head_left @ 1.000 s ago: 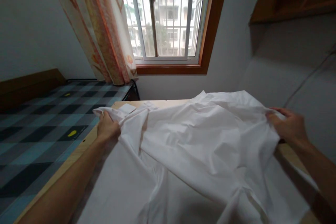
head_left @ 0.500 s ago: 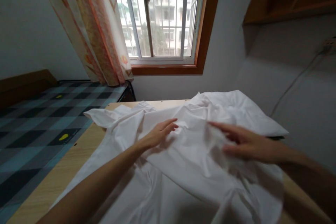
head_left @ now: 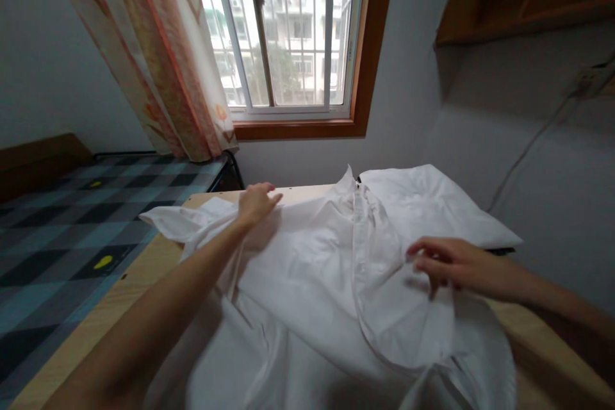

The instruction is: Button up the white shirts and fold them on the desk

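Observation:
A white button-up shirt (head_left: 307,275) lies spread and wrinkled over a light wooden board or table. Its collar and button strip stand out near the far middle. Over the far left part of the shirt is my left hand (head_left: 258,204), with its thumb held apart; whether the fingertips press the cloth is hard to see. My right hand (head_left: 449,262) hovers over or just touches the right side of the shirt, its fingers loosely bent and apart, with no cloth visibly gripped.
A white pillow-like piece (head_left: 427,202) lies at the far right, on something dark. The wooden surface (head_left: 115,307) shows along the left. Beyond it is a bed with a checked cover (head_left: 62,250). A curtain (head_left: 158,57) hangs by the window; a wooden shelf (head_left: 523,19) is on the right wall.
My left hand has moved left and farther away over the shirt. My right hand has drawn slightly down with fingers more bent. The shirt's front now lies folded open, showing the button strip.

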{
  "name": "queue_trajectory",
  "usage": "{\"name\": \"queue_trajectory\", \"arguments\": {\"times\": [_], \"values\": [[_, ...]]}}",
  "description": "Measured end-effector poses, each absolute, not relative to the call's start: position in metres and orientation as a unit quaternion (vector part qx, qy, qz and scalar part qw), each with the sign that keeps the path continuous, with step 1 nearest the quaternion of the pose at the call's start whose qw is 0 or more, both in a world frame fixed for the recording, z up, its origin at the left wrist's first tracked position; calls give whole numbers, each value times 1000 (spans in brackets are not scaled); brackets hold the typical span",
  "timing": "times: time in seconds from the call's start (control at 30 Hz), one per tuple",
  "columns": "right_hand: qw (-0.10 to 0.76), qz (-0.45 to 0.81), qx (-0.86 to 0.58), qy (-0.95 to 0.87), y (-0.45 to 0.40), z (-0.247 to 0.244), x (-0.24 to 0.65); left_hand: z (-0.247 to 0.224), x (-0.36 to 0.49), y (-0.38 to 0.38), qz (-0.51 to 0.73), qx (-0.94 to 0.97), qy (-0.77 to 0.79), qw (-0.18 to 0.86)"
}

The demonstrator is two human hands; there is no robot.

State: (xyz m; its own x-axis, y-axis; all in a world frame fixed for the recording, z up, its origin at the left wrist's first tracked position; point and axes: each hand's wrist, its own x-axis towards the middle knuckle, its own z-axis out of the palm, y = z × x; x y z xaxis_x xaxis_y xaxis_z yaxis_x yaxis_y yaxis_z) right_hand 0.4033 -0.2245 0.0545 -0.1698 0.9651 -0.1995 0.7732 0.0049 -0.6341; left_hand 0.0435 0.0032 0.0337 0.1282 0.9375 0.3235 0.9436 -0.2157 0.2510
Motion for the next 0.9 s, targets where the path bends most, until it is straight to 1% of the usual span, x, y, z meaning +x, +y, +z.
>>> {"name": "queue_trajectory", "arguments": {"times": [0.03, 0.1, 0.13, 0.17, 0.23, 0.3, 0.33, 0.37, 0.4, 0.43, 0.47, 0.5, 0.57, 0.6, 0.63, 0.67, 0.7, 0.73, 0.8, 0.87, 0.9], "values": [[190, 294, -646, -679, -204, 58, 409, 38, 27, 18, -201, -725, -658, 12], [273, 208, -681, -648, -158, 60, 409, 39, -2, 38, -180, -717, -673, -34], [297, 170, -694, -634, -133, 59, 404, 36, -11, 43, -166, -719, -671, -73], [299, 145, -705, -627, -109, 55, 396, 32, -18, 45, -151, -722, -664, -120], [252, 129, -733, -618, -66, 43, 374, 21, -23, 43, -135, -723, -639, -225], [175, 134, -751, -622, -37, 31, 354, 12, -23, 39, -145, -726, -594, -314], [142, 136, -754, -626, -28, 27, 347, 10, -24, 37, -162, -733, -569, -336], [119, 135, -755, -630, -22, 26, 344, 10, -27, 36, -187, -741, -553, -331], [106, 133, -754, -634, -20, 27, 344, 12, -30, 35, -221, -748, -550, -299], [112, 122, -754, -636, -20, 31, 347, 17, -35, 34, -260, -749, -559, -241], [139, 94, -753, -636, -22, 36, 352, 23, -40, 34, -302, -741, -577, -165], [180, 48, -749, -636, -24, 43, 359, 30, -45, 34, -338, -723, -596, -81], [287, -85, -724, -622, -28, 54, 371, 46, -51, 34, -381, -674, -629, 64], [328, -148, -707, -609, -28, 57, 375, 52, -51, 35, -393, -652, -639, 113], [344, -191, -697, -600, -27, 57, 378, 56, -50, 37, -397, -637, -645, 147], [327, -206, -702, -598, -24, 54, 380, 59, -47, 40, -390, -630, -650, 170], [288, -200, -719, -600, -19, 49, 380, 58, -44, 43, -368, -633, -656, 180], [239, -183, -741, -600, -14, 42, 381, 55, -41, 47, -328, -644, -667, 181], [144, -125, -789, -583, -6, 27, 383, 43, -36, 53, -210, -665, -699, 159], [92, -76, -819, -561, -3, 16, 386, 28, -35, 55, -108, -667, -725, 136], [81, -62, -823, -559, -4, 13, 387, 21, -34, 53, -84, -668, -727, 137]]}}
